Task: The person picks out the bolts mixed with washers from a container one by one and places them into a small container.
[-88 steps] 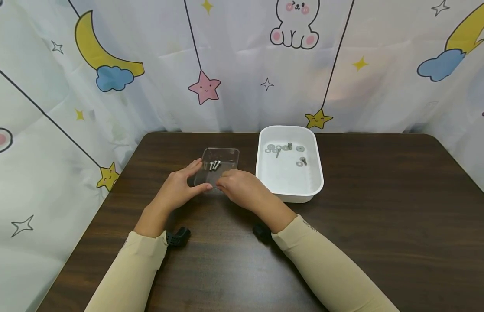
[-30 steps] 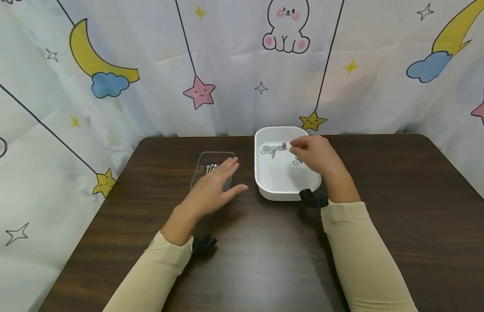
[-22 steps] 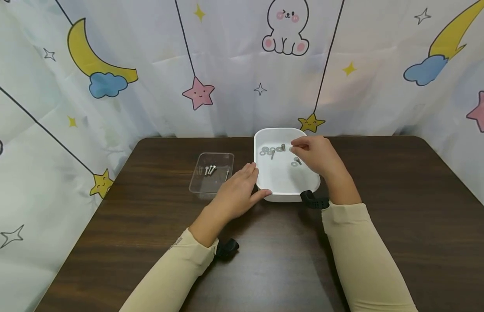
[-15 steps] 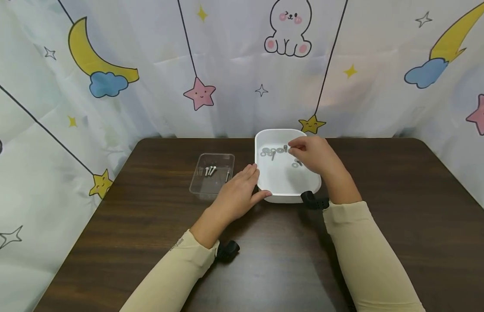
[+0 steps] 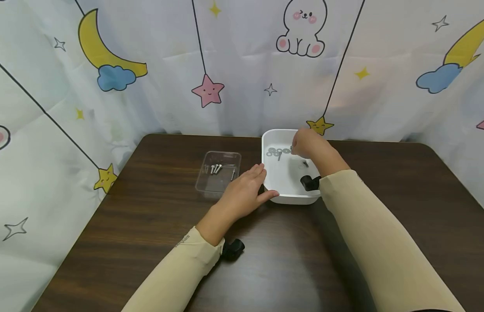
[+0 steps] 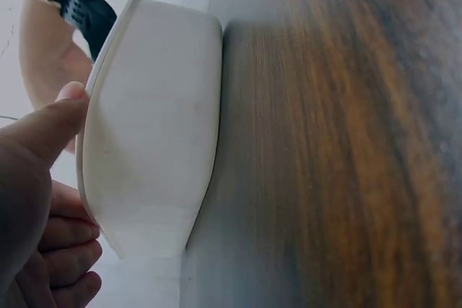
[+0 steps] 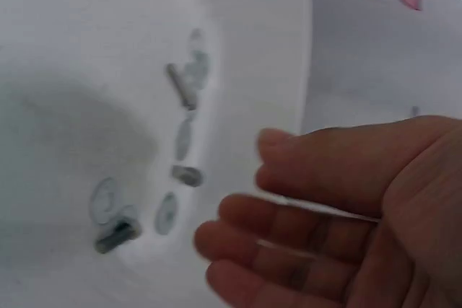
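My left hand (image 5: 245,190) rests on the left rim of a white plastic tub (image 5: 288,199), its fingers along the rim and the thumb at the near corner. In the left wrist view the thumb (image 6: 61,117) touches the tub's rim. Over the tub's far right part hovers my right hand (image 5: 310,143). The right wrist view shows its fingers loosely bent, with nothing visible between them, beside a few bolts, among them a stubby bolt (image 7: 188,176) and a longer bolt (image 7: 180,86). Several flat washers (image 7: 166,214) lie about them on the tub floor.
Left of the tub stands a small clear plastic box (image 5: 210,187) with several bolts (image 5: 216,169) inside. Both stand near the back of a dark wooden table (image 5: 148,208). A patterned white curtain (image 5: 242,52) hangs behind it.
My right hand has gone from the clear box to the tub, lately shifting toward the far wall. My left hand has moved right, from the clear box to the tub's rim.
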